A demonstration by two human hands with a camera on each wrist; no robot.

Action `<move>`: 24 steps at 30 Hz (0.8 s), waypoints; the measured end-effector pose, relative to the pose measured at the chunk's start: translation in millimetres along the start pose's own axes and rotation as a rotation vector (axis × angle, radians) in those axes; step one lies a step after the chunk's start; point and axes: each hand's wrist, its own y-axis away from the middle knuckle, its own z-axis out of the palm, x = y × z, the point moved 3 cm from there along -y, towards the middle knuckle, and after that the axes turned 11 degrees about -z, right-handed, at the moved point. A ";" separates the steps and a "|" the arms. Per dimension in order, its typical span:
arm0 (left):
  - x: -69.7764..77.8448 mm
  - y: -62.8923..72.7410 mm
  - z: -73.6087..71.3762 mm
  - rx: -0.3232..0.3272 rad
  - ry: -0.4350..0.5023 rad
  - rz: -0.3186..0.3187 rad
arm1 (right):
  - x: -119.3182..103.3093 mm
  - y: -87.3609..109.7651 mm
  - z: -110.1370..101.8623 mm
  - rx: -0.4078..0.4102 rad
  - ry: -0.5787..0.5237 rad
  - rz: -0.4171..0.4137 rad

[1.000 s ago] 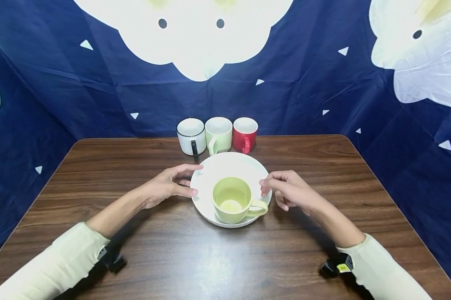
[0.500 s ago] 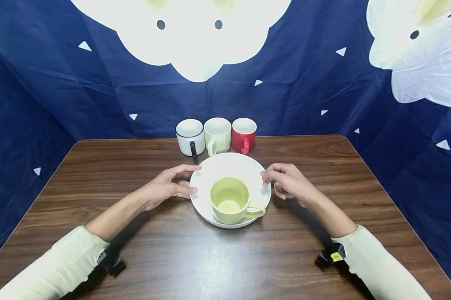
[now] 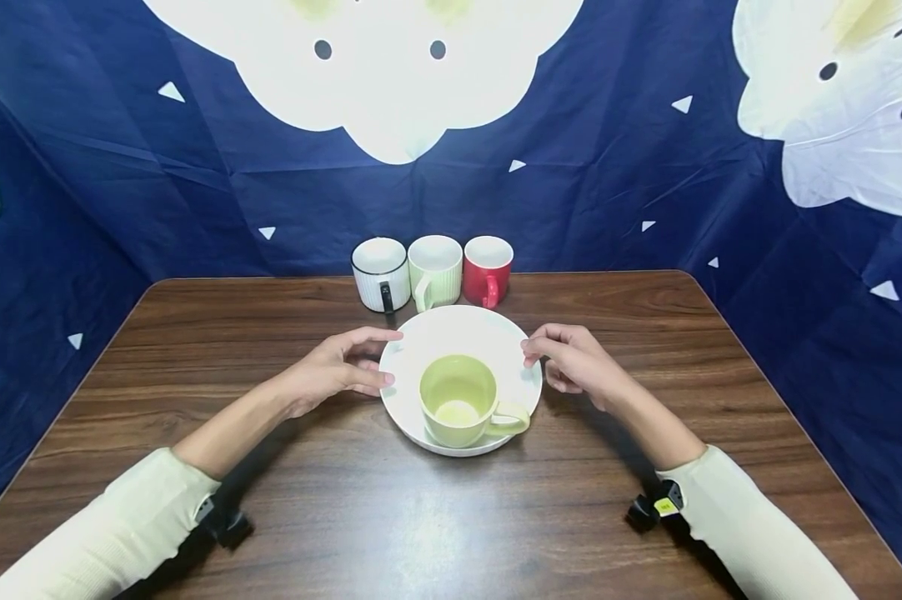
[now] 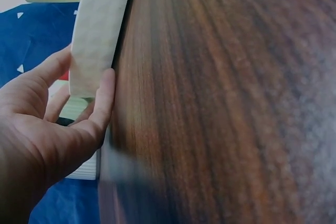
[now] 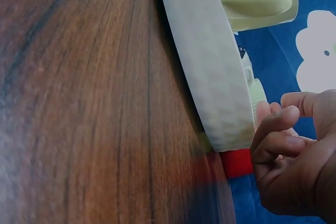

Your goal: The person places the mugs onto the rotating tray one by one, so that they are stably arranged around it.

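Observation:
A round white plate (image 3: 473, 329) with a textured side wall sits on the wooden table, bearing a large yellow-green cup (image 3: 458, 396). The cup's handle points right. My left hand (image 3: 334, 367) holds the plate's left edge, thumb and index finger apart over the rim; in the left wrist view one finger reaches low along the plate's wall (image 4: 100, 30). At the right edge, my right hand (image 3: 574, 358) has its fingertips over the rim and its other fingers curled, as the right wrist view also shows beside the plate's wall (image 5: 210, 72).
Behind the plate stand a white mug (image 3: 376, 279) with a black handle, a pale green ribbed mug (image 3: 439, 271) and a red mug (image 3: 488, 262), side by side near the back edge of the table (image 3: 421, 525). A blue cloth (image 3: 308, 183) with white clouds hangs beyond.
My right hand has slid a little farther back along the plate's rim, mostly in the first half second. The left hand, plate and cup stay practically in place.

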 end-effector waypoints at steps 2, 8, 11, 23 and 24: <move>0.2 -0.3 -0.2 0.005 -0.001 0.006 | 0.3 -1.2 -0.2 0.002 -0.001 -0.003; 0.8 -1.5 -2.3 0.039 -0.043 0.023 | 0.6 -4.8 -1.3 0.017 -0.011 -0.012; 1.4 -2.6 -3.5 0.046 -0.066 0.026 | 1.8 -6.8 -2.1 0.023 -0.022 -0.015; 4.7 -8.9 -8.3 0.047 -0.093 0.020 | 5.1 -15.2 -4.8 0.040 -0.027 -0.018; 4.9 -9.2 -8.6 0.051 -0.095 0.022 | 5.3 -15.6 -4.9 0.042 -0.028 -0.019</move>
